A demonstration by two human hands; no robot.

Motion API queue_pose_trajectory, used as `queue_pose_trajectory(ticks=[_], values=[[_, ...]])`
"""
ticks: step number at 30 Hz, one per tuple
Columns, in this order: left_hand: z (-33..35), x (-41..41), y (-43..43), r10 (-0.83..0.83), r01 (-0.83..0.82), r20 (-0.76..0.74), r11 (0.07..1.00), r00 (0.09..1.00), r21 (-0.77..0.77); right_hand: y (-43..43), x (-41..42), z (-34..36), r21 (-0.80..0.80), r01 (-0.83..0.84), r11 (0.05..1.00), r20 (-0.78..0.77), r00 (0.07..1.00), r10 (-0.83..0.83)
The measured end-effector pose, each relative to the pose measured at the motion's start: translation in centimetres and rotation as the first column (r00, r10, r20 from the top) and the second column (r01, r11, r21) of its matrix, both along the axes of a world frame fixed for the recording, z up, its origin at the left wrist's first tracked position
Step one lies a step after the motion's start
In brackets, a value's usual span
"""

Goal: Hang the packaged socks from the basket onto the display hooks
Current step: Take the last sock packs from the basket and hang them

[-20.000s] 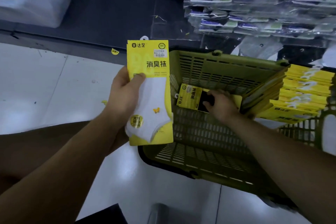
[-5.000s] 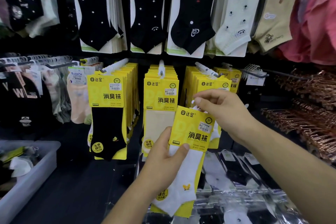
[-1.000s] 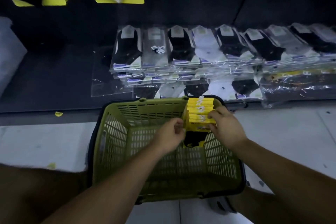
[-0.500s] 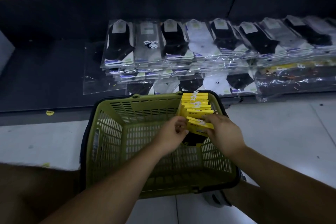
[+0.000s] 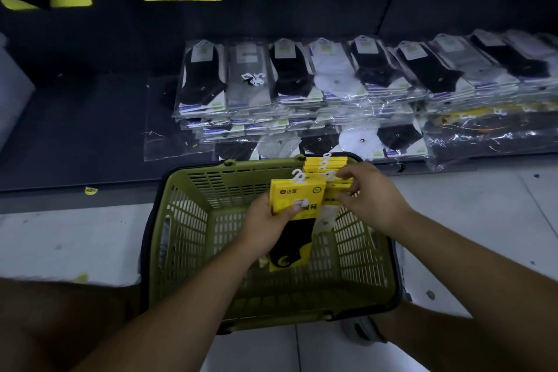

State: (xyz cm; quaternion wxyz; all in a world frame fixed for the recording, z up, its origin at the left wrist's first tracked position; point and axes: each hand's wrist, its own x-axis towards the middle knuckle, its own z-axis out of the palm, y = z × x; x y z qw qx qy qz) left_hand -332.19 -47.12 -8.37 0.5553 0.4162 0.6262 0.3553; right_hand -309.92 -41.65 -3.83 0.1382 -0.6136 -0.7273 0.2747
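Left hand (image 5: 268, 220), right hand (image 5: 373, 201): both bare. Forearms (image 5: 187, 305) bare right up to frame edge. One grey shoe (image 5: 360, 331), dark markings, bottom right, blurred.

Dim, cool light is washing the whole view. Glare is glinting off the clear plastic bags (image 5: 453, 130) at two o'clock; the floor tiles (image 5: 75, 235) at nine are giving a soft sheen. The shelf (image 5: 75, 115) at ten is sinking into shadow. Print on the yellow sock pack (image 5: 302, 190) is blurring. Fisheye distortion is bowing the edges.
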Motion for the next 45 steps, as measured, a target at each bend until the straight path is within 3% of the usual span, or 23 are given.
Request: queue_pose_trajectory(ticks=[2,5,25,28,31,37,41,45], values=[[0.2,-1.0,-0.1,0.035,-0.035,-0.007,0.999,0.999,-0.029,0.4,0.5,-0.9,0.048,-0.007,0.999,0.161,0.987,-0.001],[0.1,-2.3,-0.4,0.078,-0.08,-0.026,0.994,0.997,-0.076,0.4,0.9,-2.1,0.06,-0.021,0.998,0.251,0.968,0.005],[0.0,-2.5,-0.5,0.051,-0.058,-0.052,0.988,0.997,-0.142,-0.7,1.1,-3.4,0.21,-0.121,0.97,0.311,0.949,0.051],[0.3,-2.8,-0.3,0.053,-0.064,-0.087,0.99,0.995,-0.129,-0.9,1.3,-2.6,0.066,-0.132,0.989,0.2,0.973,0.117],[0.9,-3.1,0.1,0.088,-0.097,-0.084,0.99,0.993,-0.107,0.0,1.7,-0.6,-0.076,-0.127,0.989,-0.045,0.991,0.124],[1.9,-3.8,0.9,0.068,-0.08,-0.19,0.995,0.979,-0.057,2.3,1.3,4.7,-0.218,-0.205,0.954,-0.353,0.928,0.118],[2.9,-3.1,0.9,0.005,-0.005,-0.04,1.0,0.999,0.004,2.2,-0.7,6.6,-0.239,-0.284,0.929,-0.455,0.877,0.151],[3.8,-2.1,0.8,0.083,-0.076,0.107,0.994,0.991,-0.074,1.5,-2.8,6.6,-0.17,-0.194,0.966,-0.468,0.879,0.094]])
